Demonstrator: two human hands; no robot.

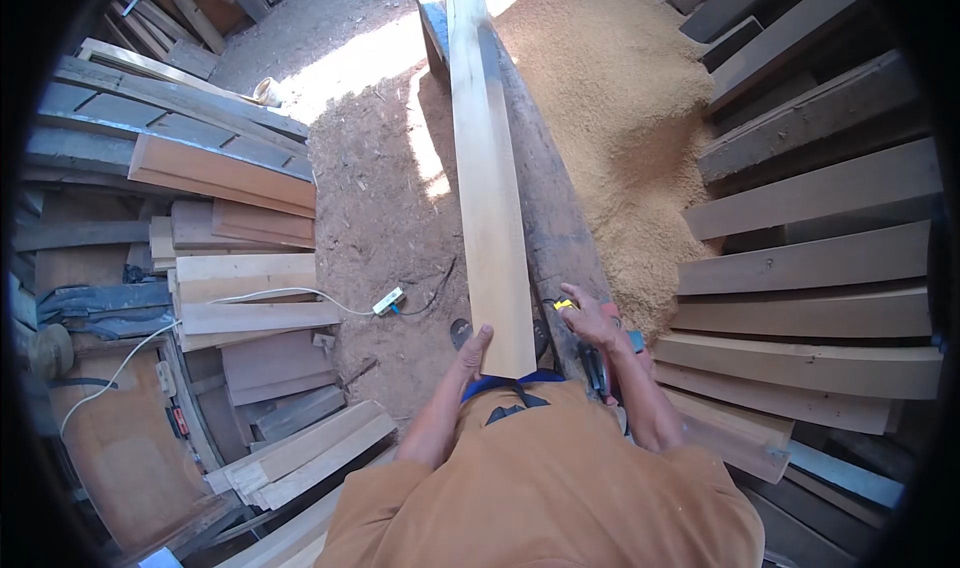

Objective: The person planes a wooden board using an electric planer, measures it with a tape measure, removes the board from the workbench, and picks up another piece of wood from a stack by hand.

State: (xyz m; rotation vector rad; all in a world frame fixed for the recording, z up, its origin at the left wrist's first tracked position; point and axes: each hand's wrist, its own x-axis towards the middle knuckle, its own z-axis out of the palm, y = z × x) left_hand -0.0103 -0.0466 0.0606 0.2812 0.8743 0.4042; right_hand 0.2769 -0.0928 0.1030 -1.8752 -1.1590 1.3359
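Observation:
A long pale wooden board (495,238) runs away from my waist, its near end close to my body. My left hand (474,350) grips the left edge of that end, thumb up along the side and the other fingers hidden underneath. Just right of the board, my right hand (592,323) is closed around a small yellow and black object (565,305), whose kind I cannot tell. Partly behind my right wrist sits a red and teal tool (637,342), lying on the dark wooden bench (560,208) that runs under and beside the board.
A sawdust heap (620,98) spreads along the bench's right side. Dark planks (815,198) are stacked at right, cut boards (250,278) at left. A white extension socket (388,301) with a cable (270,293) lies on the dirt floor (370,188).

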